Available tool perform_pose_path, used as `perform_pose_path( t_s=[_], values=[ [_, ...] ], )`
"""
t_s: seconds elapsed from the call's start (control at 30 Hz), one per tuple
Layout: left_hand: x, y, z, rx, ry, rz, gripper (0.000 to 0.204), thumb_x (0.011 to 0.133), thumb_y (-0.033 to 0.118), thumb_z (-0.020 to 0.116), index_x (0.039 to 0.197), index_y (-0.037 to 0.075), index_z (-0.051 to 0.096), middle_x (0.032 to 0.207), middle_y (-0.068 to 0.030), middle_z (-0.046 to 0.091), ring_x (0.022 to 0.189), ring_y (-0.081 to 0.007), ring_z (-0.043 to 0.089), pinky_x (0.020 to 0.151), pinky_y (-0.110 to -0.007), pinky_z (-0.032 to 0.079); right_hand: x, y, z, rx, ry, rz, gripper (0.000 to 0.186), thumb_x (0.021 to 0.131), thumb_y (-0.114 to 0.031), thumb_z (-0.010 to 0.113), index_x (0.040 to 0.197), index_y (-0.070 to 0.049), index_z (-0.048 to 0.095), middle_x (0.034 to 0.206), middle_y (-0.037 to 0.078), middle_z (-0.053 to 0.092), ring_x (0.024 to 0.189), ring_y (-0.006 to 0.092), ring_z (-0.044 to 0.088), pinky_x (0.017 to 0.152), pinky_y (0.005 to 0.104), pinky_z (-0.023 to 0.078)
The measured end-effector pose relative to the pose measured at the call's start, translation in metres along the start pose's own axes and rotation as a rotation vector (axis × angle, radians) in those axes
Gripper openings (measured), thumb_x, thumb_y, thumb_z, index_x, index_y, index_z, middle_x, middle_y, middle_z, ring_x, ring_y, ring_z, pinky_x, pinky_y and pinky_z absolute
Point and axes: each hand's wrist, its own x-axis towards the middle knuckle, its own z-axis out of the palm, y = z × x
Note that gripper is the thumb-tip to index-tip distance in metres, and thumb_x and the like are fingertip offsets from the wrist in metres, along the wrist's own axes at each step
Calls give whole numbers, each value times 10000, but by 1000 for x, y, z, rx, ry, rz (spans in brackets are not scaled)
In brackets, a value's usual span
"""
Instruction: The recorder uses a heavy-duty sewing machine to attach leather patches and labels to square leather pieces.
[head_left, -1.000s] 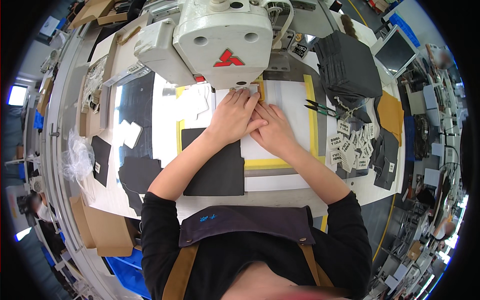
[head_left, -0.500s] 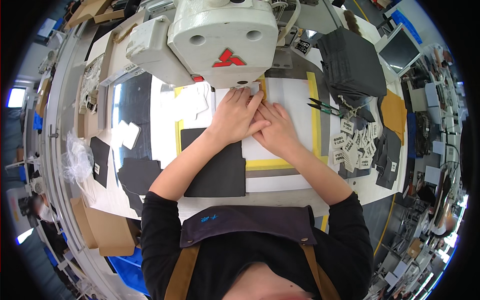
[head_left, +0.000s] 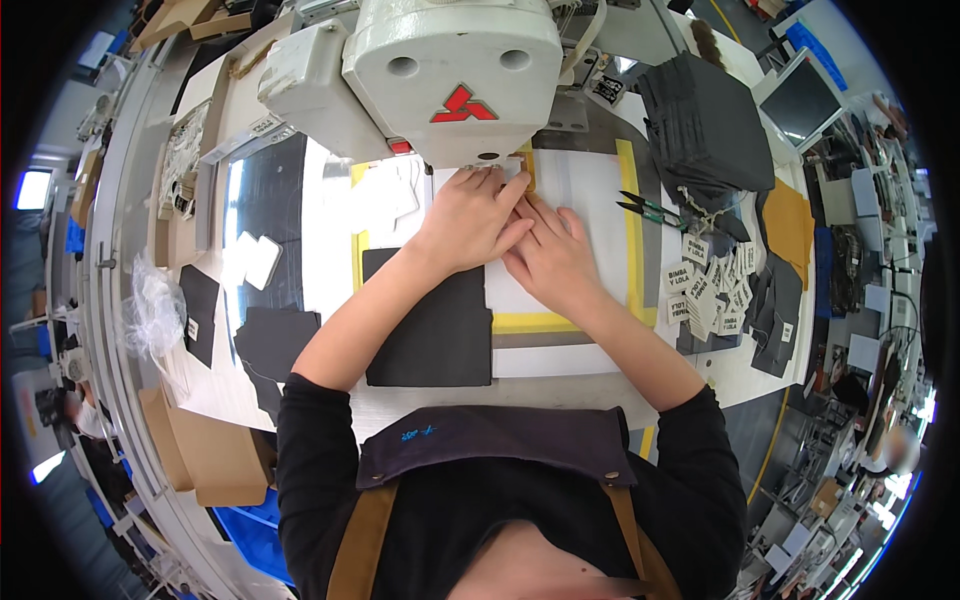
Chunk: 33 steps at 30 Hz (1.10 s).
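Note:
My left hand (head_left: 470, 222) lies palm down on the work surface, its fingers stretched forward and its tips close under the white sewing machine head (head_left: 420, 110). Beside it my right hand (head_left: 556, 262) rests flat, fingertips meeting the left hand's thumb and forefinger. Both hands look open; what lies under the fingertips is hidden. A black sheet (head_left: 430, 335) of fabric or leather-like material reaches from beneath my left wrist toward me. Under the hands is a white plate (head_left: 600, 230) edged with yellow tape (head_left: 540, 322).
On the right are thread snips (head_left: 650, 210), a pile of white printed labels (head_left: 705, 295), a stack of black pieces (head_left: 705, 125) and a tan piece (head_left: 787, 225). White cards (head_left: 385, 205) and black pieces (head_left: 275, 345) lie left. A cardboard box (head_left: 215, 460) stands lower left.
The black sheet has shifted slightly away from me. My left hand has moved a little forward, and the right hand's fingers show more clearly beside it.

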Motion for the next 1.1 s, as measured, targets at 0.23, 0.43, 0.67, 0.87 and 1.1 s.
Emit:
perform_pose_path(
  t_s=[0.23,0.43,0.67,0.87,1.1],
  values=[
    [1,4,-4,-4,-11,-20,398,815,246,611,1115,-13,566,816,-154,624,798,-304,608,797,-387,456,0,0,-1,13,-1,4,381,820,-283,681,1076,-4,638,1269,132,586,1217,247,508,981,412,355],
    [6,6,-1,-21,-1,-51,383,738,189,590,1062,-14,565,699,-127,577,678,-299,575,719,-391,443,2,-1,-3,22,-6,6,396,813,-275,684,1096,-5,624,1265,122,582,1213,238,505,968,407,350],
    [4,6,0,3,18,-37,388,708,152,590,1058,-14,565,694,-136,581,674,-306,580,721,-391,449,-6,-6,-9,38,-99,80,497,843,-284,671,1256,-28,562,1380,108,519,1293,241,460,1027,463,315],
    [-7,5,-15,-27,119,-3,380,789,46,602,1168,33,571,889,-149,651,809,-344,611,829,-423,471,-28,-21,-33,84,-162,168,558,861,-301,662,1344,-58,526,1427,96,488,1302,245,453,1070,472,248],
    [-50,11,-60,-298,-231,-356,278,749,30,715,1024,51,684,930,-99,633,895,-307,586,840,-383,466,-52,-29,-32,173,-123,142,453,841,-263,678,1268,-141,588,1408,94,488,1257,234,469,1050,470,242]
  ],
)
